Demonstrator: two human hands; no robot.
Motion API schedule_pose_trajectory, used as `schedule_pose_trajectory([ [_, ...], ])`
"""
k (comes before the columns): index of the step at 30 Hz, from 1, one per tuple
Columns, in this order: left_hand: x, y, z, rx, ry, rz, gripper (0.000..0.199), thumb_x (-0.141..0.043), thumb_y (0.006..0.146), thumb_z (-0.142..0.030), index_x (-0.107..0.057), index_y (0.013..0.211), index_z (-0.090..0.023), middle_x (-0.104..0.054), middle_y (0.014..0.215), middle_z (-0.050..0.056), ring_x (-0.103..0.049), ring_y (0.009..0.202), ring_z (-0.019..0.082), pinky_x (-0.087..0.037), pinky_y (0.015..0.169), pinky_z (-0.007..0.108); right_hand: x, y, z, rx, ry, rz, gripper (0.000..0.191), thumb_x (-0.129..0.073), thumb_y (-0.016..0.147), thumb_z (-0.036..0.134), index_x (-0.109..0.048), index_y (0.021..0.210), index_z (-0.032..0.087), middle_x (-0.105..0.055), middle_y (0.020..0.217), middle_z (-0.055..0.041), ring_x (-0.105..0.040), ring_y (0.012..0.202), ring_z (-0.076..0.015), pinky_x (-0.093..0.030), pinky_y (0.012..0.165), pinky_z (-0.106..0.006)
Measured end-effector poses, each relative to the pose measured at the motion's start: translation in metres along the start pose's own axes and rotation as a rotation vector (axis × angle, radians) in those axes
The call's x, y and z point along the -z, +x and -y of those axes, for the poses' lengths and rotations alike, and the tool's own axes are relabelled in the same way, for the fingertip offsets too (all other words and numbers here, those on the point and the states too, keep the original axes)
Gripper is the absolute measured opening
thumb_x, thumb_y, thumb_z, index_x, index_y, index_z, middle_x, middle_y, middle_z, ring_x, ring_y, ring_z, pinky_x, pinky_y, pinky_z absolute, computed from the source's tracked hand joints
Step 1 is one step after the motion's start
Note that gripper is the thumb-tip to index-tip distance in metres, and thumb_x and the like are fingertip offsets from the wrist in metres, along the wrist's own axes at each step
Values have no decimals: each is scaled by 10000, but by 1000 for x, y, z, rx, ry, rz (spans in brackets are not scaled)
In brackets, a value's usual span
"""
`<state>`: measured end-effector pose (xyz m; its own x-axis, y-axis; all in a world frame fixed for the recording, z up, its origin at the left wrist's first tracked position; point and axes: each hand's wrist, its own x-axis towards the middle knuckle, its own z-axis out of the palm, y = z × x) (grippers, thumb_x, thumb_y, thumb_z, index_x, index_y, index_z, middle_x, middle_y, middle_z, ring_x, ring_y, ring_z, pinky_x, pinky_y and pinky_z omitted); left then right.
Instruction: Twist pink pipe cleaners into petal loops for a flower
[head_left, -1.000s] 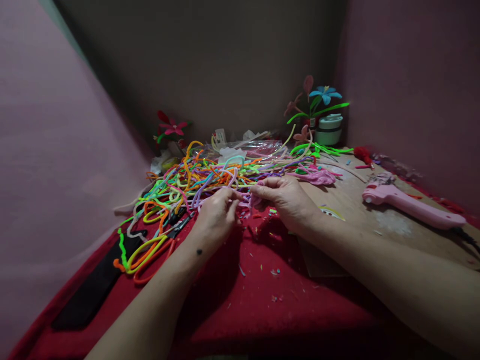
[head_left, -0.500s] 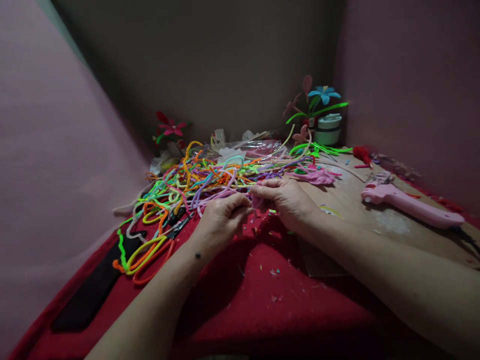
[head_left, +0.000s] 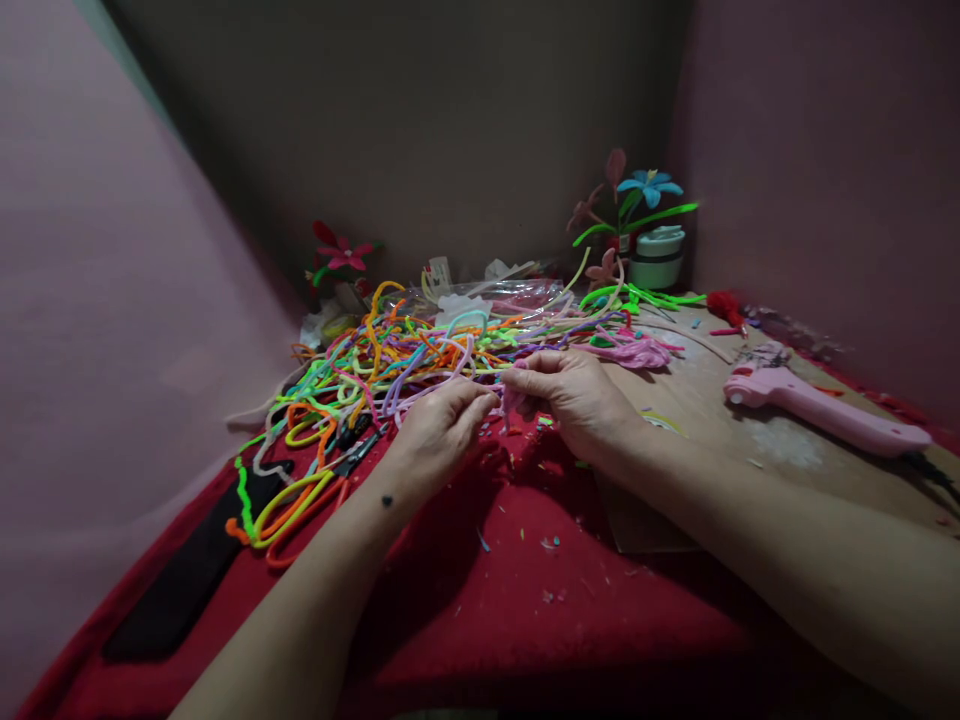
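Note:
My right hand (head_left: 581, 400) pinches a small pink pipe-cleaner piece (head_left: 511, 402) between thumb and fingers, over the red cloth. Close by on its left, my left hand (head_left: 448, 418) is closed in a pinch, with its fingertips at the near end of the same pink piece. The exact shape of the piece is mostly hidden by the fingers. Behind both hands spreads a tangled heap of coloured pipe cleaners (head_left: 420, 350). A bundle of pink pipe cleaners (head_left: 637, 351) lies just beyond my right hand.
Orange-handled scissors (head_left: 300, 510) and a black flat item (head_left: 180, 575) lie on the left. A pink glue gun (head_left: 825, 405) rests on a brown board (head_left: 705, 380) at the right. Pipe-cleaner flowers (head_left: 649, 187) and a pale lidded jar (head_left: 657, 262) stand behind. Scraps litter the red cloth (head_left: 555, 630).
My left hand has turned a little and shifted slightly left and up, its fingers more level now. My right hand has barely moved and keeps the pink piece.

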<state>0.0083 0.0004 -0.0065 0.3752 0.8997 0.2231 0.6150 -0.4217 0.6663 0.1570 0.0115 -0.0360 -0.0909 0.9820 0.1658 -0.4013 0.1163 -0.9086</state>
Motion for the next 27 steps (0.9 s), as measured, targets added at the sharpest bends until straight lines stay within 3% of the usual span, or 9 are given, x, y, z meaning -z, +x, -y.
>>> schedule_pose_trajectory([
  [5,-5,-3,-9,203,-174,75,220,-555,751,-340,-632,741,-134,-411,447,-67,-328,383,55,-246,389,184,-1,-2,-3,-27,-20,50,266,-756,585,326,-580,556,130,-568,518,12,-464,461,-73,-340,482,-233],
  [14,-2,-1,-3,288,-294,108,169,-595,659,-245,-557,531,-140,-414,370,-68,-336,339,47,-228,370,184,-2,-5,-1,17,-64,107,277,-688,671,349,-585,524,138,-574,521,-3,-457,471,-81,-357,508,-250],
  [18,-2,0,-4,271,-329,83,134,-576,649,-203,-567,531,-141,-442,379,-64,-337,345,44,-225,374,183,-5,-10,1,113,-78,118,241,-673,692,309,-596,534,145,-580,547,0,-492,529,-93,-387,570,-257],
  [23,-2,1,2,200,-343,42,156,-620,678,-253,-594,575,-139,-455,408,-61,-343,375,46,-242,393,190,-3,-4,-1,42,33,90,250,-686,673,348,-607,554,143,-566,546,5,-458,502,-82,-354,524,-246],
  [27,-1,1,6,196,-469,37,189,-632,697,-292,-601,610,-128,-446,443,-55,-336,392,44,-241,401,195,-2,-2,-3,-8,31,148,182,-723,627,303,-657,643,134,-583,604,2,-455,528,-78,-335,520,-237],
])
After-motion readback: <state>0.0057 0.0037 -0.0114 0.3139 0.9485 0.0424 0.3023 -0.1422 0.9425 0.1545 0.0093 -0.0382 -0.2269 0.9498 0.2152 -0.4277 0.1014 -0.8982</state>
